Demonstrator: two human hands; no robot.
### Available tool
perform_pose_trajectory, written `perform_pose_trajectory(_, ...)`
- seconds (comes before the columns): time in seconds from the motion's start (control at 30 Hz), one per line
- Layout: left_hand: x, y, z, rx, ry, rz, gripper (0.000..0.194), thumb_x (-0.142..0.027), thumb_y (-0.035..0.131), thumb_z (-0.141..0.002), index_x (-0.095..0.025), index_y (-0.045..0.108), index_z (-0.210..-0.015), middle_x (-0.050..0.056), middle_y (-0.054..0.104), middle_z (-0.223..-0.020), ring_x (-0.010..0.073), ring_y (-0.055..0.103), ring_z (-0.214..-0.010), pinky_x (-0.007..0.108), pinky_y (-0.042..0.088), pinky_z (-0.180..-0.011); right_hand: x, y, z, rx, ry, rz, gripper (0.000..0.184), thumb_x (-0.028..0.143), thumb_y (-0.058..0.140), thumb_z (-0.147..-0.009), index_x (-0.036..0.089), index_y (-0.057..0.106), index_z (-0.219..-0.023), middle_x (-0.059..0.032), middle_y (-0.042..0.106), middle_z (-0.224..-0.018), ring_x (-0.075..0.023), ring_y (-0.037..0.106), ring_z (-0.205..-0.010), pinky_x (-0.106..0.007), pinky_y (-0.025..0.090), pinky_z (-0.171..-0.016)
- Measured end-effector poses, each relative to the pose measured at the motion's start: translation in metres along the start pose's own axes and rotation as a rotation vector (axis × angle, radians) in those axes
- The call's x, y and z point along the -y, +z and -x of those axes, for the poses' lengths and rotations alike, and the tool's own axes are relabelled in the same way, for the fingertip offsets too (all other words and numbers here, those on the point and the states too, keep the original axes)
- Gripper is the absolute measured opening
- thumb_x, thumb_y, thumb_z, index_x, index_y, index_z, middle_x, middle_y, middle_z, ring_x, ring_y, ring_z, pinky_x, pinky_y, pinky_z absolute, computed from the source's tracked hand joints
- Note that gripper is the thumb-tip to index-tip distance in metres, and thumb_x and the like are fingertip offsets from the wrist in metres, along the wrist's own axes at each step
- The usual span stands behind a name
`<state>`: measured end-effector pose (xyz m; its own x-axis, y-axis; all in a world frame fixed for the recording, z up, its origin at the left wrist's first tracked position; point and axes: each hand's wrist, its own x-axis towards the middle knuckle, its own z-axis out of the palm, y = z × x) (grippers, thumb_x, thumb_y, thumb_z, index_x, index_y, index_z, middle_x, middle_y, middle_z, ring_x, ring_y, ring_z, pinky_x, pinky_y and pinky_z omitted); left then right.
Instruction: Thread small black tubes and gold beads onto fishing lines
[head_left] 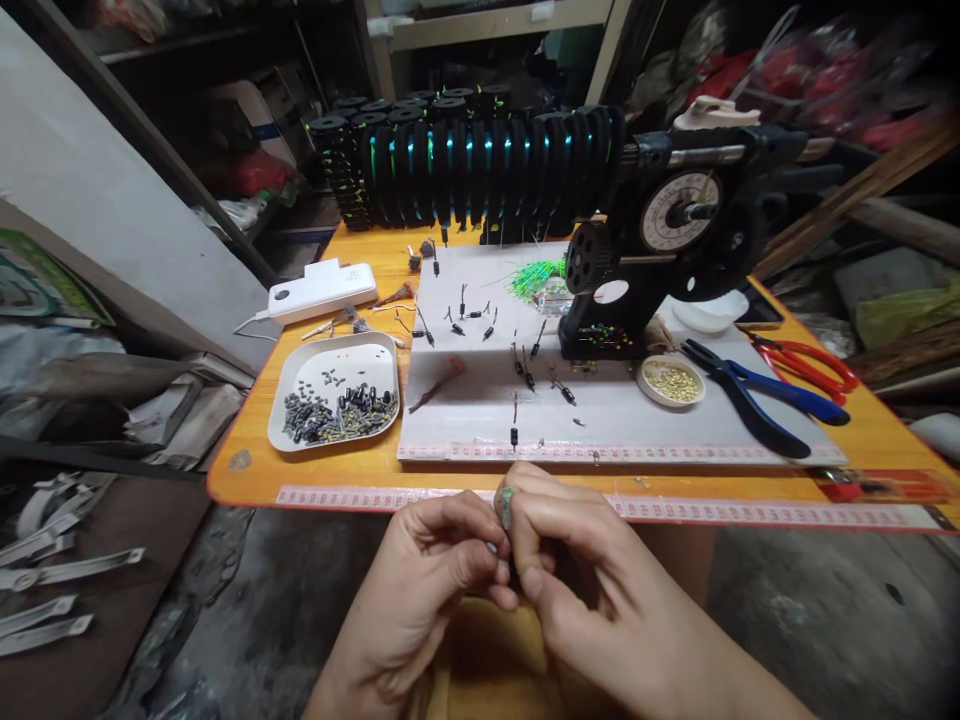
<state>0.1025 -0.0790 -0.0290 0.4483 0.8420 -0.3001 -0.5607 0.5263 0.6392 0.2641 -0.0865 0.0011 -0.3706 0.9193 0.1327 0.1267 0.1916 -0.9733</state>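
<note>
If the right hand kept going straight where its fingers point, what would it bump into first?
Probably the left hand: its fingertips sit just ahead of the curled fingers of the right hand, so close that I can't tell whether they touch.

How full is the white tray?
The white tray is partly full: small dark pieces cover its near part, while bare bottom shows farther back.
</note>
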Motion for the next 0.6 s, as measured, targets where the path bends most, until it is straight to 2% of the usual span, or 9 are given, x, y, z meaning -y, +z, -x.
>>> perform_pose_trajectory(0.4, 0.0003, 0.0012, 0.0016, -0.004, 0.007, -0.009, 0.012, -0.021, 0.091, -0.069, -0.017, 0.079, -0.070, -0.001, 0.069, -0.066, 0.0068, 0.067, -0.060, 0.014, 0.056, -0.059, 0.0018, -0.0008, -0.0019, 0.001, -0.002, -0.008, 0.025, -0.001, 0.050, -0.071, 0.021, 0.040, -0.063, 0.0022, 0.052, -0.069, -0.0131, 0.048, -0.069, -0.024, 0.036, -0.059)
perform_pose_trajectory(0.6, 0.0025, -0.0023, 0.0025, 0.016, 0.022, -0.024, 0.010, -0.020, 0.089, -0.072, -0.017, 0.079, -0.073, -0.001, 0.068, -0.069, 0.0074, 0.067, -0.063, 0.015, 0.057, -0.061, 0.0014, -0.0005, -0.0009, -0.005, 0.029, -0.027, 0.022, 0.004, 0.051, -0.073, 0.021, 0.041, -0.063, 0.0019, 0.050, -0.069, -0.0128, 0.047, -0.066, -0.024, 0.036, -0.057)
